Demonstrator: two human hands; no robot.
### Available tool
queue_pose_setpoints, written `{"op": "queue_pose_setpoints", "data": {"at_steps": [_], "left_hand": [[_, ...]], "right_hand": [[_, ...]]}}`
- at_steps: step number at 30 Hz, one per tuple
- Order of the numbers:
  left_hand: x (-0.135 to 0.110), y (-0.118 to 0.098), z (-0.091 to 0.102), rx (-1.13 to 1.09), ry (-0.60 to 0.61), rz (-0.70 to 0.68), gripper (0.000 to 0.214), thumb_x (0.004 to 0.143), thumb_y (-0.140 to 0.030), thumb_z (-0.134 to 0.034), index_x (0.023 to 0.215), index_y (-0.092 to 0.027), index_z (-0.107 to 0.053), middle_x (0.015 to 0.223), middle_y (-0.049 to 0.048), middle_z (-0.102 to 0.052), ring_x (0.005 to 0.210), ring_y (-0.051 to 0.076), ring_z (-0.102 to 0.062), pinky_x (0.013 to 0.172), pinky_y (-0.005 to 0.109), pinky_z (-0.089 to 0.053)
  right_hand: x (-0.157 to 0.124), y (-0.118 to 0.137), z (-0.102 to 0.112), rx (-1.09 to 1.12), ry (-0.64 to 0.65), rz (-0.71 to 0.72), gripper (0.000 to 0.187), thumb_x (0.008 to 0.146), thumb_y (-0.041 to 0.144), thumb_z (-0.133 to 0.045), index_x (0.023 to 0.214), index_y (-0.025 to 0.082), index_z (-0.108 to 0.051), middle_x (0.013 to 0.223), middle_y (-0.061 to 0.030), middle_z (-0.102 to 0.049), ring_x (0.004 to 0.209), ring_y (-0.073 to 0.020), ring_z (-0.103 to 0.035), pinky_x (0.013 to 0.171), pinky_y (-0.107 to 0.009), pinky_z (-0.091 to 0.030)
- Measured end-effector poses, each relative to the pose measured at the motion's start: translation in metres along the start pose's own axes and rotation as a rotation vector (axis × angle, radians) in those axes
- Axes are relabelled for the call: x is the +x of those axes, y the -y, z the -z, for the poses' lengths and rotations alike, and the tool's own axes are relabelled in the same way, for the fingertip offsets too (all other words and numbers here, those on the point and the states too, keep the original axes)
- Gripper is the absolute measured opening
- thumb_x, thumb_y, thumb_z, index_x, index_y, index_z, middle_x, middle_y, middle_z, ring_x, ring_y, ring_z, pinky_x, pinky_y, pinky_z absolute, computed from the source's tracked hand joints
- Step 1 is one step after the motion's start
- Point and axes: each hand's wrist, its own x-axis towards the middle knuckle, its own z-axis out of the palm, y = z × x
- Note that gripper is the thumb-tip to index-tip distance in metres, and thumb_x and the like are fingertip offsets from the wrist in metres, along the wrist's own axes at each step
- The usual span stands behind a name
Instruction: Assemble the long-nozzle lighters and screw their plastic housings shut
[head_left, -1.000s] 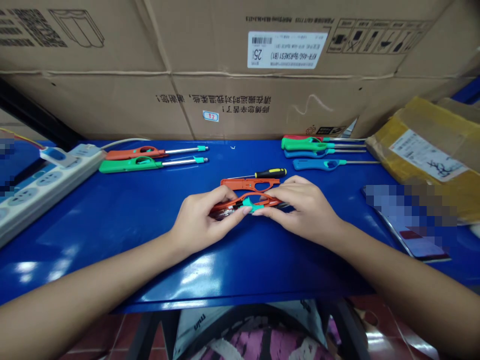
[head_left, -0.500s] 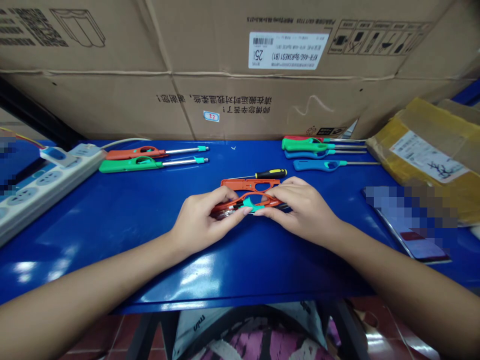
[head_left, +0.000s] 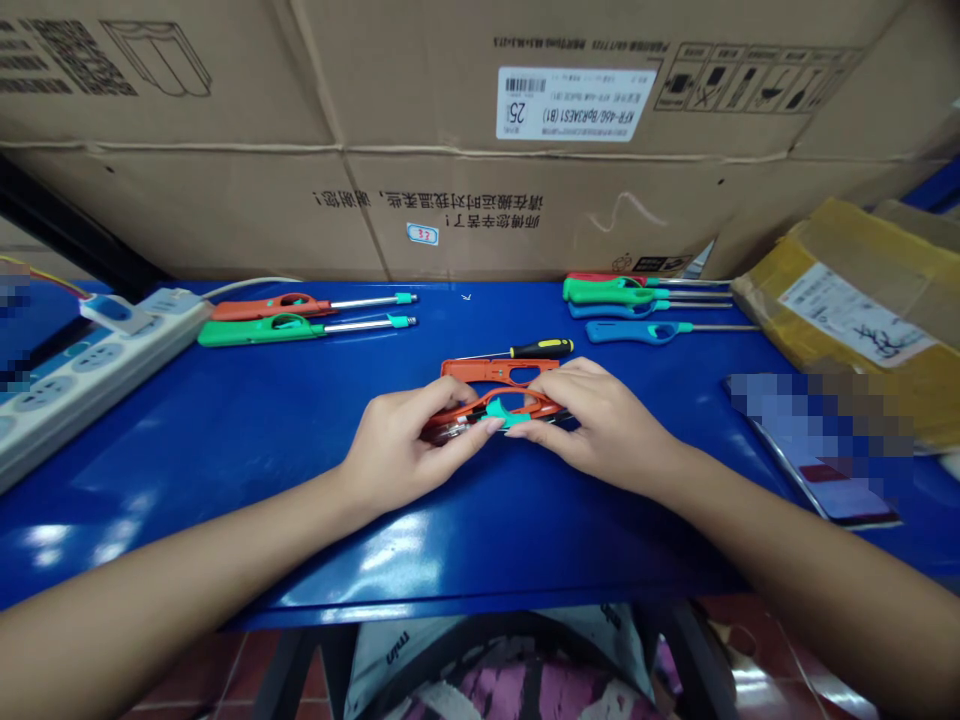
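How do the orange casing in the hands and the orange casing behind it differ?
The held casing is gripped between the left hand and right hand; the loose casing lies on the table.
The held casing has a teal trigger fitted; the loose casing shows none.
The held casing is partly covered by fingers; the loose casing is mostly visible.
Both are orange with a finger opening.

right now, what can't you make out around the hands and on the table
In the head view:
- ends of the held orange casing: covered by the left hand and right hand
- near end of the power strip: cut off by the left edge
- phone screen: pixelated
- fine print on the package label: too small
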Motion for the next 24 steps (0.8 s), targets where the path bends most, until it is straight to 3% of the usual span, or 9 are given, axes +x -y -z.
{"op": "queue_pose_setpoints", "data": {"at_steps": [6, 13, 17, 20, 24], "left_hand": [[0.0, -0.001, 0.001, -0.023, -0.001, -0.003, 0.02, 0.092, -0.036, -0.069, 0.09, -0.016, -0.063, 0.074, -0.0011, -0.071, 0.055, 0.007, -0.058, 0.055, 0.019, -0.044], [0.0, -0.002, 0.001, -0.052, -0.004, 0.008, 0.019, 0.091, -0.034, -0.069, 0.089, -0.016, -0.063, 0.073, -0.0014, -0.069, 0.055, 0.007, -0.056, 0.055, 0.019, -0.043], [0.003, 0.003, 0.0, -0.068, 0.052, 0.123, 0.025, 0.091, -0.04, -0.068, 0.082, -0.017, -0.064, 0.063, -0.0041, -0.062, 0.05, 0.007, -0.048, 0.05, 0.02, -0.038], [0.007, 0.012, -0.002, -0.025, 0.124, 0.166, 0.028, 0.088, -0.044, -0.069, 0.079, -0.018, -0.068, 0.066, -0.002, -0.063, 0.057, 0.011, -0.053, 0.054, 0.022, -0.04], [0.011, 0.024, -0.004, 0.043, 0.215, 0.141, 0.027, 0.086, -0.043, -0.07, 0.073, -0.019, -0.067, 0.071, 0.0011, -0.067, 0.07, 0.017, -0.058, 0.065, 0.028, -0.044]], "right_hand": [[0.0, 0.0, 0.009, 0.141, 0.094, 0.04, 0.019, 0.103, 0.035, -0.05, 0.101, 0.019, -0.061, 0.098, -0.0074, -0.071, 0.09, -0.0208, -0.061, 0.09, -0.037, -0.046], [0.001, -0.003, 0.003, 0.087, 0.088, 0.064, 0.019, 0.103, 0.034, -0.051, 0.096, 0.019, -0.061, 0.09, -0.0059, -0.07, 0.086, -0.0201, -0.061, 0.09, -0.038, -0.045], [0.003, -0.001, 0.005, 0.002, 0.111, -0.054, 0.019, 0.101, 0.036, -0.053, 0.108, 0.02, -0.061, 0.102, -0.0086, -0.072, 0.094, -0.0242, -0.064, 0.089, -0.04, -0.045], [0.003, -0.004, 0.019, -0.002, 0.177, -0.168, 0.041, 0.095, 0.048, -0.061, 0.125, 0.022, -0.052, 0.119, -0.0107, -0.068, 0.103, -0.0264, -0.064, 0.088, -0.04, -0.046], [-0.001, -0.018, 0.037, -0.049, 0.386, -0.157, 0.027, 0.086, 0.044, -0.073, 0.098, 0.023, -0.061, 0.11, -0.0075, -0.066, 0.1, -0.0266, -0.062, 0.083, -0.039, -0.047]]}}
